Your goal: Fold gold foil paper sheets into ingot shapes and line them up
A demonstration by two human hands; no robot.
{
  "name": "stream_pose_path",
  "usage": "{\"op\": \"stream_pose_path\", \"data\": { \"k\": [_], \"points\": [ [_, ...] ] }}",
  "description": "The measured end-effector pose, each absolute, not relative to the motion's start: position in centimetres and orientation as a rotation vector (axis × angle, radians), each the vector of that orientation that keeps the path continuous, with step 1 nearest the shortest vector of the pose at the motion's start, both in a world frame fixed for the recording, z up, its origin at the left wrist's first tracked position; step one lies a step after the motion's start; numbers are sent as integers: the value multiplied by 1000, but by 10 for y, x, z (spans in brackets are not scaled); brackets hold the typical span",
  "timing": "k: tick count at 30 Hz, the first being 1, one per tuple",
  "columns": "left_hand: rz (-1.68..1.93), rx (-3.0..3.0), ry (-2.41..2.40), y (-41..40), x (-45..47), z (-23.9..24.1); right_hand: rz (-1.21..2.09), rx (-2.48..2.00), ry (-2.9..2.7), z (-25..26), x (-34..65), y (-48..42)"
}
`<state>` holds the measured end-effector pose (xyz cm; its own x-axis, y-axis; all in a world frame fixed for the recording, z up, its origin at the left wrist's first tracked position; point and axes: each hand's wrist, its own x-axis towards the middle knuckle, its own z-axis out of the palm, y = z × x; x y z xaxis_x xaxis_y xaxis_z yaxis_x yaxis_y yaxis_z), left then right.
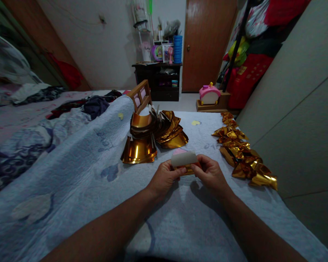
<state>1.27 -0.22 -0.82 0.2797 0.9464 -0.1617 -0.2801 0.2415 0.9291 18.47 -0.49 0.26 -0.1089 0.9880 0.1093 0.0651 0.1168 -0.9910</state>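
While both forearms reach over the bed (71, 174), a folded gold paper (184, 160) is pinched between the left hand (164, 178) and the right hand (211, 175). Beyond that paper, to its left, curled gold sheets (153, 136) are piled; to its right, folded gold pieces (242, 151) are lined up.
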Motion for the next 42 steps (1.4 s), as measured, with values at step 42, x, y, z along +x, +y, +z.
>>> {"op": "stream_pose_path", "data": {
  "k": [42],
  "points": [
    [1146,1134,1096,1,6,3,1246,-1150,-1316,2,187,-1]
  ]
}}
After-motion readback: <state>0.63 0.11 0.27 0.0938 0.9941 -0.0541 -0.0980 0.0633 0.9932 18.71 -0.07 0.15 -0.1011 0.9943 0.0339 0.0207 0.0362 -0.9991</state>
